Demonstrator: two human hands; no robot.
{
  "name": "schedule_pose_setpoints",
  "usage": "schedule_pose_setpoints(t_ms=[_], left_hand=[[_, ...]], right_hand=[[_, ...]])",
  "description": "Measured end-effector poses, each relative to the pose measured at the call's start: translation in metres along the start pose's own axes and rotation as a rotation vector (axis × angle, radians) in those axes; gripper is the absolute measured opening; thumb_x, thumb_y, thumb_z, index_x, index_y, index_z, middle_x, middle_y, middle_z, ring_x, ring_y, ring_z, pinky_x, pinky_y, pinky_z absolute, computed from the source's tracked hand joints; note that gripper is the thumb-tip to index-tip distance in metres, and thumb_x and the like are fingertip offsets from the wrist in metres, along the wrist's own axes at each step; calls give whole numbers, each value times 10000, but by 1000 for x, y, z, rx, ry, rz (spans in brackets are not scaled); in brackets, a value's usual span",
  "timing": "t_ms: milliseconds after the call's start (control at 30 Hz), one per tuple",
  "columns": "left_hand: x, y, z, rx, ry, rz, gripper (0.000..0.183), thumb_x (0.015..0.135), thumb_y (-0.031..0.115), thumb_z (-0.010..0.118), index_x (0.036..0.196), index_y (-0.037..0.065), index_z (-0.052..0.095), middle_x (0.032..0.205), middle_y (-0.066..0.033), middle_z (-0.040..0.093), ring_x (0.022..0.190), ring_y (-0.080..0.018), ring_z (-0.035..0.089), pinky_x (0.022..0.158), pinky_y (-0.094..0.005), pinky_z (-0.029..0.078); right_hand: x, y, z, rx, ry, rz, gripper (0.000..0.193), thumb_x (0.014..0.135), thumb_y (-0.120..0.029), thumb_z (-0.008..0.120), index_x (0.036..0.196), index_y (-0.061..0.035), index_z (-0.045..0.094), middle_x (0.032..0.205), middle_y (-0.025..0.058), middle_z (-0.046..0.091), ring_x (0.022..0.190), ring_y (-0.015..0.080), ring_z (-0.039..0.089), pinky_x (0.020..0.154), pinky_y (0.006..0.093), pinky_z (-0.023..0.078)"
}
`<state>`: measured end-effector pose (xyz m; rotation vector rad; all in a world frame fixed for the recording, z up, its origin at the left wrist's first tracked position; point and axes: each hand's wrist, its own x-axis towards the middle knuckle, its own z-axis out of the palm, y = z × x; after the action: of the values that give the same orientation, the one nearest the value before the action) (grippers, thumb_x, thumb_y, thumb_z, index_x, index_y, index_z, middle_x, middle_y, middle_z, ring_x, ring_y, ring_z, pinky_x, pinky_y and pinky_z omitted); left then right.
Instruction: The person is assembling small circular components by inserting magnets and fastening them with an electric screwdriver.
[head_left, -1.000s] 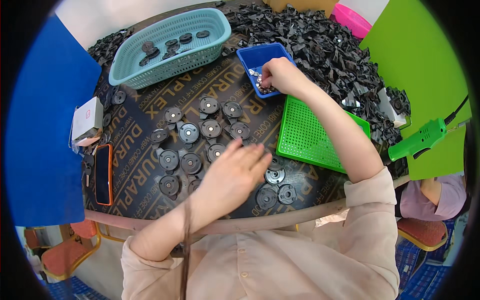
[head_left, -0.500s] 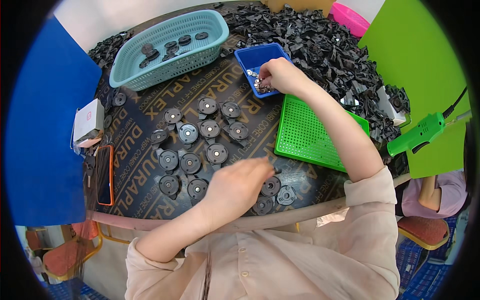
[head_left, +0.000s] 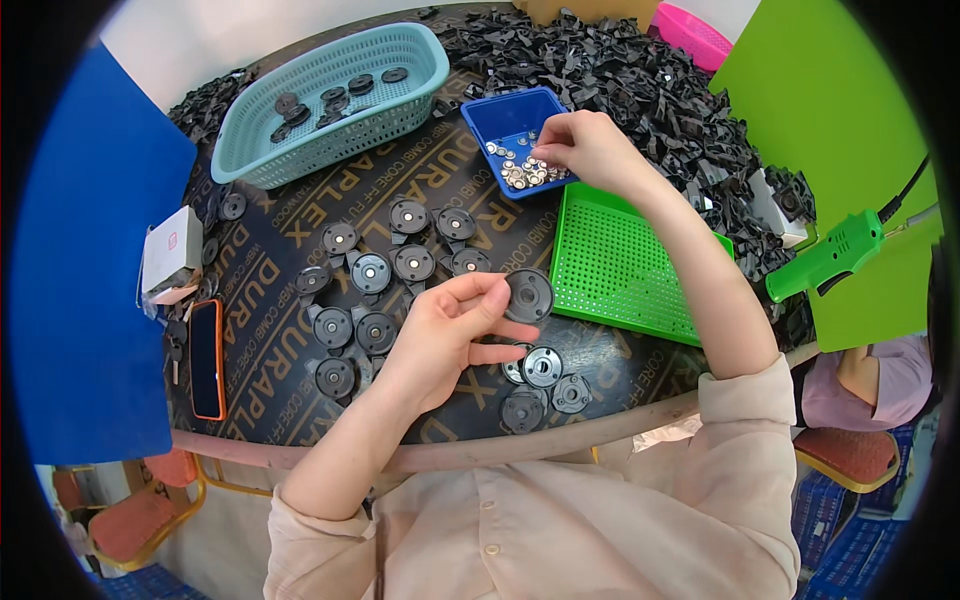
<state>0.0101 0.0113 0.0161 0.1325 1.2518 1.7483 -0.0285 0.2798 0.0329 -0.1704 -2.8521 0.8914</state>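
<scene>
My left hand (head_left: 440,335) pinches a round black plastic disc (head_left: 530,297) by its edge, raised above the table. Over the blue bin (head_left: 479,128) my right hand (head_left: 592,148) has thumb and forefinger together; whatever lies between them is too small to make out. Small round silvery metal pieces (head_left: 527,174) lie in that bin. Below the raised disc sit several loose discs, among them one with a shiny ring (head_left: 542,367) and a grey one (head_left: 572,394). Left of my left hand, black disc assemblies (head_left: 375,331) with metal centres lie spread over the table.
A perforated green tray (head_left: 620,275) lies under my right forearm. The light-blue basket (head_left: 330,150) at the far left holds several black discs. Black parts (head_left: 650,100) are heaped at the back right. A green power screwdriver (head_left: 828,262) hangs at right; an orange-cased phone (head_left: 207,358) lies left.
My left hand has lifted a black disc from the loose ones near the front edge. My right hand has risen slightly from the metal pieces in the blue bin.
</scene>
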Motion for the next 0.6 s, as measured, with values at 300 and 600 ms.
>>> schedule_pose_setpoints(t_ms=[300,600], left_hand=[[-1,-4,-6,88,-71,151,231,887,9,635,1115,-14,653,1181,-149,644,978,-193,672,844,-296,564],[-4,-7,-6,4,2,305,440,866,-66,626,1295,-34,534,1253,-138,594,1100,-150,606,919,-258,494]], right_hand=[[-7,4,-9,179,19,157,49,849,-42,677,853,4,694,749,40,687,681,86,620,654,241,503],[-103,-64,8,400,-69,-60,62,826,-51,721,853,-18,677,851,43,668,799,119,634,716,255,528]])
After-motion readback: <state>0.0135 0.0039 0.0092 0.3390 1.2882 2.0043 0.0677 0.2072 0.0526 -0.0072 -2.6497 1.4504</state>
